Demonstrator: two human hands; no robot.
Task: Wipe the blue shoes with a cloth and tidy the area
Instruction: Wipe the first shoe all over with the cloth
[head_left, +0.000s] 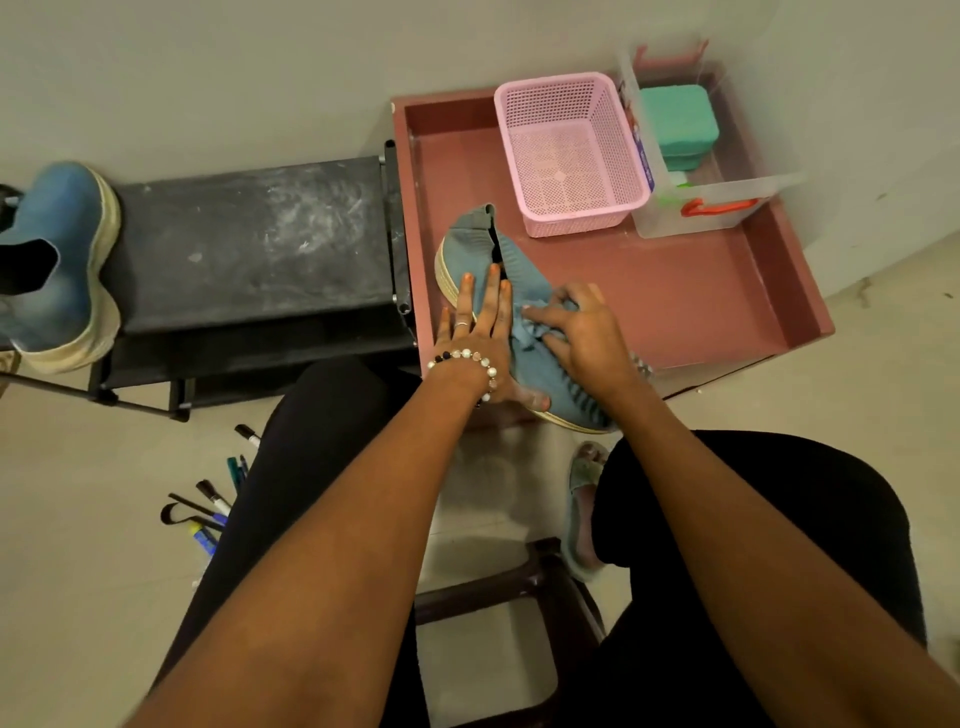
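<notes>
A pale tiled floor (78, 519) meets a plain grey wall along the top of the frame, and a dusty-pink tray (701, 301) sits right of centre against that wall. In the tray's near left corner lies a blue shoe (483, 249), its cream sole toward the left rim and its toe reaching past the near edge. The left hand (475, 338), wearing a bead bracelet (467, 358) and a ring, lies flat on the shoe with fingers straight and spread wide. Just right of it, the right hand (584, 332) has its fingers curled, pinching a bunched blue cloth (530, 332) against the shoe's upper (the cloth is so close in colour to the shoe that their edges are hard to separate). At the far end of the tray stand a pink basket (569, 150) and, beside it on the right, a clear plastic box (696, 208) holding a green case (678, 124). Left of the tray is a black rack (249, 244) with a scuffed top, and at the far left edge of the frame a second blue shoe (57, 260) rests on it. Several markers (218, 499) lie scattered on the floor at lower left, beside the person's dark-clad leg.
</notes>
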